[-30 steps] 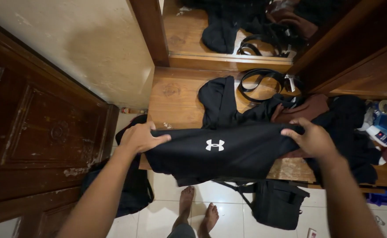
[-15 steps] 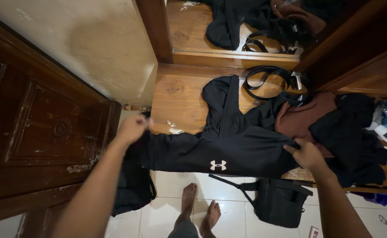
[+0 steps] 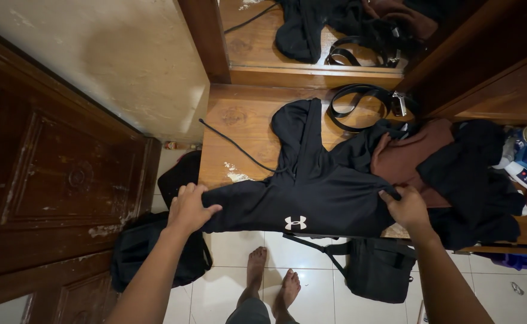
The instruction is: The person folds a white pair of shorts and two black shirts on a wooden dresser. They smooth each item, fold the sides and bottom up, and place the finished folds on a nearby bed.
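garment: black stretchy sports garment with white logo (image 3: 311, 198) now laid flat on near edge of wooden tabletop (image 3: 239, 129), no longer held up | left hand (image 3: 189, 207): pinching left end | right hand (image 3: 404, 206): gripping right end | 2 hands smoothing it

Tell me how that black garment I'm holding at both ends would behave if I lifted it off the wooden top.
The black garment would probably sag between the left hand and right hand: it already lies wrinkled and drapes over the wooden top edge. It looks thin, so likely light. Its drawstring trails loose and might drag or snag.
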